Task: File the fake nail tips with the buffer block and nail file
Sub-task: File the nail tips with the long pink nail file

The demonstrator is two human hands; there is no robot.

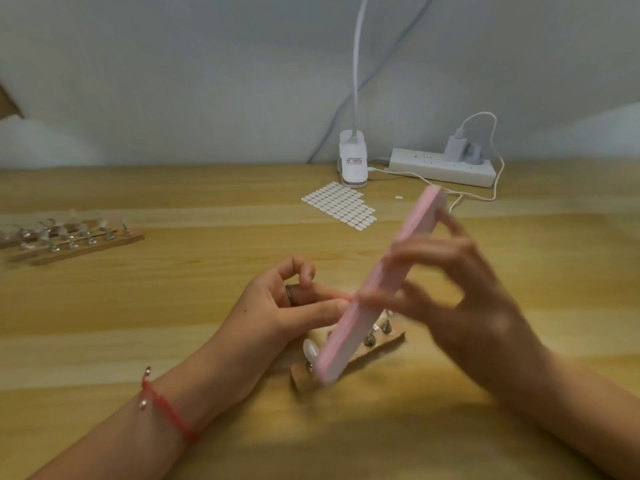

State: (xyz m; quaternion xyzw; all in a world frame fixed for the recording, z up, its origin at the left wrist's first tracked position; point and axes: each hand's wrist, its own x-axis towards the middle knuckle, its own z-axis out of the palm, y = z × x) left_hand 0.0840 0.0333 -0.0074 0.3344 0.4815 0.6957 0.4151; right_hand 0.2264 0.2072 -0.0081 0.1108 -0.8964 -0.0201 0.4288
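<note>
My right hand (457,292) grips a long pink buffer block (377,289), held slantwise above a small wooden nail stand (377,351) near the table's front. The hand is blurred by motion. The stand carries metal holders, and a pale fake nail tip (310,350) shows at its left end beside the block's lower end. My left hand (287,306) reaches to the block's left side with thumb and forefinger together at its edge; what they pinch is hidden by the block. A ring sits on one finger.
More wooden stands with clear nail tips (69,237) lie at the far left. A sheet of white adhesive tabs (341,206), a clip lamp base (353,161) and a power strip (443,169) with charger and cable lie at the back of the wooden table (173,306).
</note>
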